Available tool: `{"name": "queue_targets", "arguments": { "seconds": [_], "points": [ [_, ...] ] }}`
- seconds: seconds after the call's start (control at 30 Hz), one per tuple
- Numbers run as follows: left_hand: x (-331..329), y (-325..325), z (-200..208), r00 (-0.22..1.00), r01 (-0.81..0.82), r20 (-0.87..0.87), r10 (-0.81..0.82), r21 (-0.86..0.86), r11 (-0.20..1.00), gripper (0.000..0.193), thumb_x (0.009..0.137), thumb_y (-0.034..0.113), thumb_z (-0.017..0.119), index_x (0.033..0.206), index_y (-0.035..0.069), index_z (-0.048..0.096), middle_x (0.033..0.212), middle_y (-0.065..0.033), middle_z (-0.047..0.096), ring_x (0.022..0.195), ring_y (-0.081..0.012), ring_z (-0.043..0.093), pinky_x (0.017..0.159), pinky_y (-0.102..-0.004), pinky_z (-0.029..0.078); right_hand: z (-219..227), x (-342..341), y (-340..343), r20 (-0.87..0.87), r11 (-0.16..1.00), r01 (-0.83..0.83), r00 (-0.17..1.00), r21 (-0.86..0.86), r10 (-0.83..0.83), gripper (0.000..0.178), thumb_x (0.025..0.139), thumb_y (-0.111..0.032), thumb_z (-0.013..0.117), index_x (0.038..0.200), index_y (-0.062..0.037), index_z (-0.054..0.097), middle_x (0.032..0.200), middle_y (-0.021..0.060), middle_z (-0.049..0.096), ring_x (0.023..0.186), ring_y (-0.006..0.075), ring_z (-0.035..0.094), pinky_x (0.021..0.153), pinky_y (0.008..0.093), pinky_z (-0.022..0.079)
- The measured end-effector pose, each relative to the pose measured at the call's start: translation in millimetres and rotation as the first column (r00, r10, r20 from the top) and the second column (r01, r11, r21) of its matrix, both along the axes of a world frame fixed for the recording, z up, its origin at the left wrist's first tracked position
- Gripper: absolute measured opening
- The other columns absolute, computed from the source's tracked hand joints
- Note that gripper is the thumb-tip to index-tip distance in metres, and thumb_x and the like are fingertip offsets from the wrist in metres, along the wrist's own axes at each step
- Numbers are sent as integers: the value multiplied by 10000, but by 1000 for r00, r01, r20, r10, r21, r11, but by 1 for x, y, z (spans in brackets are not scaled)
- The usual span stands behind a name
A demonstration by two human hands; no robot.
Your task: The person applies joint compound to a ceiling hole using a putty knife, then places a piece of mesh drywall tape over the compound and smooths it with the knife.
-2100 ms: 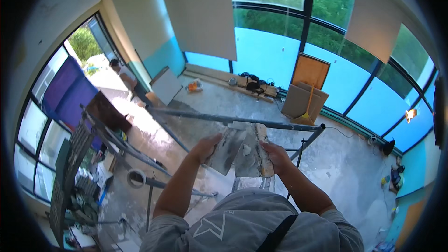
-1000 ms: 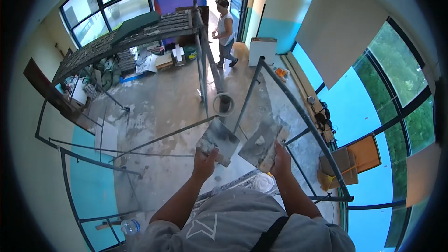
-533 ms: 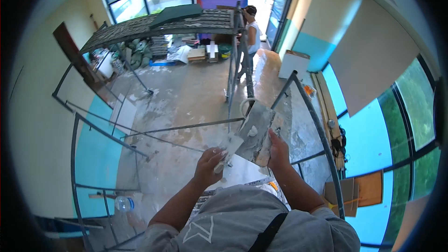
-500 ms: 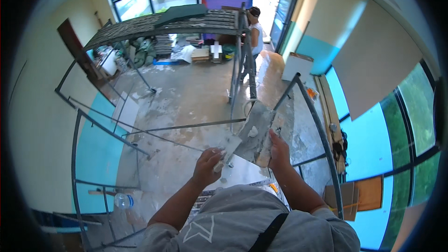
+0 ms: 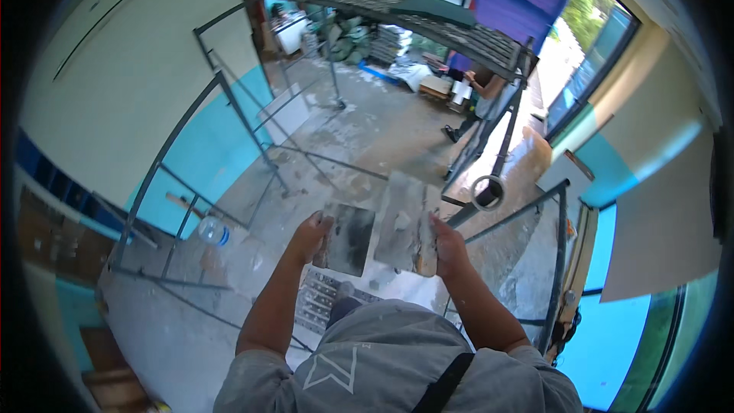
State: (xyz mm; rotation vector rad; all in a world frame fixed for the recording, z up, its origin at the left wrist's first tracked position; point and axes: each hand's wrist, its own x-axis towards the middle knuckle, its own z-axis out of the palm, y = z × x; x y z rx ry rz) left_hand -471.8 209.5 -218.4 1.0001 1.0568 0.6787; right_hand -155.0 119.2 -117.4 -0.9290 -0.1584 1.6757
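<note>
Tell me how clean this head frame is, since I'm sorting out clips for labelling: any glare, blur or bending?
Head view: daylight blows out the floor by the far doorway; scaffold rails bow with the fisheye; black vignette rings the rim; both trowels and hands stay fairly sharp.

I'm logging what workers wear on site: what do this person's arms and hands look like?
Both forearms are bare, with no gloves on the left hand or right hand. Short grey T-shirt sleeves end at the upper arms. No watch or wristband shows. A dark strap crosses the shirt.
</note>
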Motion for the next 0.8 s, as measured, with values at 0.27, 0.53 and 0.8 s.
{"name": "queue_targets", "arguments": {
  "seconds": [0.27,0.53,0.8],
  "points": [
    [-87,-85,-21,895,-426,-87,437,123,896,419,948,356,566,1299,136,505,1070,-81,584,925,-165,534,832,-304,441,-47,-66,67,-62,980,-157,984,120,165,404,935,-253,599,1283,-75,496,1264,102,558,1169,282,521,1020,460,396],
    [-138,-96,-78,842,-522,2,539,-247,816,517,949,471,559,1308,103,500,1115,-94,606,938,-196,585,853,-353,481,-97,-215,119,43,913,-408,912,0,407,326,892,-187,686,1175,-135,534,1071,27,604,932,189,582,821,369,492],
    [-198,-108,-54,651,-591,304,696,-372,715,508,929,290,609,1322,16,441,1117,-126,610,1002,-226,627,849,-375,532,-157,-344,112,82,777,-601,779,-186,622,307,884,-169,694,1145,-121,539,1017,35,605,915,174,586,825,336,505]
  ]
}}
